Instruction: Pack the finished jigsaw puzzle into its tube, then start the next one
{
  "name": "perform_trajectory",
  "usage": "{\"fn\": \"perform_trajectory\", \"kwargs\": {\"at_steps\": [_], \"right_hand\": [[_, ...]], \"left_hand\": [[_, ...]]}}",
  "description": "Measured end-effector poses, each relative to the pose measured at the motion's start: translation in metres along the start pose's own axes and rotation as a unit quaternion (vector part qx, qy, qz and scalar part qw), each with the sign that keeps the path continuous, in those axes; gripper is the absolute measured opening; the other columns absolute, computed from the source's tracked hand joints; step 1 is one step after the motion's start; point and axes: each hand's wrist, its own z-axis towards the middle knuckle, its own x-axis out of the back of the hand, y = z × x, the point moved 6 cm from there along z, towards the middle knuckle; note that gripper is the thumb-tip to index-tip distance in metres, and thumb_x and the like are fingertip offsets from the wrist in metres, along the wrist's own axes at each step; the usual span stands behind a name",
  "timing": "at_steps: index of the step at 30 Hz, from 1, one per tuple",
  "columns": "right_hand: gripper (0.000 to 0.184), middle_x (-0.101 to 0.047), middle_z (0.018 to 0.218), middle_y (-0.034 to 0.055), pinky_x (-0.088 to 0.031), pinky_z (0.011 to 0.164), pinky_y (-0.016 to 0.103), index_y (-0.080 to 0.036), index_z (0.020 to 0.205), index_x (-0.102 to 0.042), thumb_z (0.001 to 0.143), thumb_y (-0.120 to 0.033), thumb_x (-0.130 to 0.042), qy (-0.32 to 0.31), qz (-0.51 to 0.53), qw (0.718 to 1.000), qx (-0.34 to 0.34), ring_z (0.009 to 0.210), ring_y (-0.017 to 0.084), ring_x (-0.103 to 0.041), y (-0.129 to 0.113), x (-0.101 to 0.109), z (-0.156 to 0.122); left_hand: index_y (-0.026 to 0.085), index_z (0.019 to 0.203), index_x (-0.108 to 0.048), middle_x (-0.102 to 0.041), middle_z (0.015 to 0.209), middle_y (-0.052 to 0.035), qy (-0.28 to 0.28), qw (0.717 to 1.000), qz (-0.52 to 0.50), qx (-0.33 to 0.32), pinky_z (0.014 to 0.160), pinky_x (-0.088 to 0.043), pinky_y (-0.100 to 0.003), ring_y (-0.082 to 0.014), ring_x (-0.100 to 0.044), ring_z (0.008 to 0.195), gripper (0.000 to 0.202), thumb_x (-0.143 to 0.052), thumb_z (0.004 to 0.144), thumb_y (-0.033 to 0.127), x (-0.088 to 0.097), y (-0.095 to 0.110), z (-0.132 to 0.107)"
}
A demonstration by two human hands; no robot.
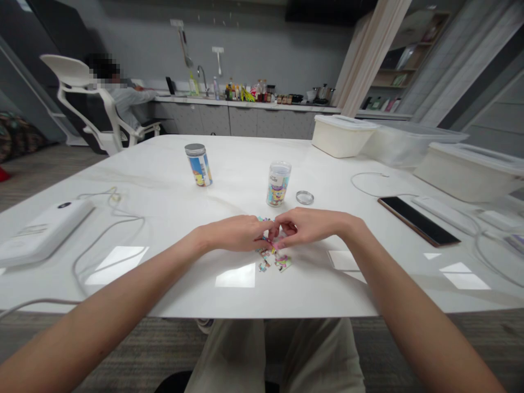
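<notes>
My left hand (243, 232) and my right hand (305, 226) meet over a small pile of colourful jigsaw puzzle pieces on the white table. The fingers of both hands are closed in a pinch, with bits of coloured puzzle piece showing at the fingertips. The held pieces are small and partly hidden by the fingers. Just in front of the hands, toward me, lie a cluster of puzzle pieces (264, 265) and a green and pink puzzle piece group (283, 263). Beyond the hands stands a clear jar (279, 184) with a cartoon print, without its lid. A ring-shaped lid (304, 197) lies to its right.
A second printed jar (198, 165) with a grey lid stands farther left. A phone (418, 221), cables and lidded plastic bins (341, 136) occupy the right side. At left are a white device (45, 232) and a cable. A person sits in a white chair (82, 98) behind.
</notes>
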Motion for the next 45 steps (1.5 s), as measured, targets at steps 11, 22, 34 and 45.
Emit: {"fn": "perform_trajectory", "kwargs": {"at_steps": [11, 22, 34, 45], "right_hand": [[0.017, -0.054, 0.066, -0.0026, -0.035, 0.054, 0.025, -0.017, 0.08, -0.061, 0.08, -0.034, -0.059, -0.004, 0.001, 1.0, -0.009, 0.058, 0.01, -0.045, 0.003, -0.008, 0.005], [0.019, -0.057, 0.073, 0.0008, -0.034, 0.056, 0.026, -0.018, 0.084, -0.055, 0.089, -0.034, -0.046, 0.024, 0.005, 1.0, -0.004, 0.061, 0.013, -0.046, 0.005, -0.008, 0.011], [0.019, -0.057, 0.069, 0.0023, -0.035, 0.059, 0.027, -0.018, 0.089, -0.056, 0.092, -0.028, -0.04, 0.077, -0.038, 0.995, -0.059, 0.062, 0.014, -0.049, 0.011, 0.0, 0.012], [0.019, -0.052, 0.068, -0.003, -0.034, 0.055, 0.024, -0.019, 0.088, -0.064, 0.077, -0.034, -0.064, -0.015, 0.029, 0.999, 0.0, 0.061, 0.011, -0.046, 0.006, -0.004, 0.001]], "left_hand": [[0.02, 0.099, -0.061, -0.061, 0.064, -0.0001, -0.001, 0.999, 0.024, 0.026, 0.052, -0.03, -0.024, -0.0135, -0.053, 0.055, 0.018, -0.051, 0.091, 0.033, 0.003, -0.008, -0.002], [0.018, 0.099, -0.061, -0.061, 0.061, 0.0001, 0.054, 0.998, -0.026, 0.032, 0.052, -0.031, -0.023, -0.0118, -0.051, 0.052, 0.022, -0.047, 0.091, 0.031, 0.009, -0.017, -0.004], [0.016, 0.105, -0.062, -0.064, 0.061, -0.0008, 0.106, 0.99, -0.003, 0.097, 0.052, -0.032, -0.023, -0.0103, -0.05, 0.048, 0.032, -0.04, 0.094, 0.036, 0.013, -0.027, -0.002], [0.02, 0.099, -0.065, -0.059, 0.057, 0.0001, 0.05, 0.997, 0.039, 0.04, 0.052, -0.03, -0.024, -0.0127, -0.051, 0.051, 0.023, -0.047, 0.089, 0.032, 0.009, -0.015, -0.003]]}}
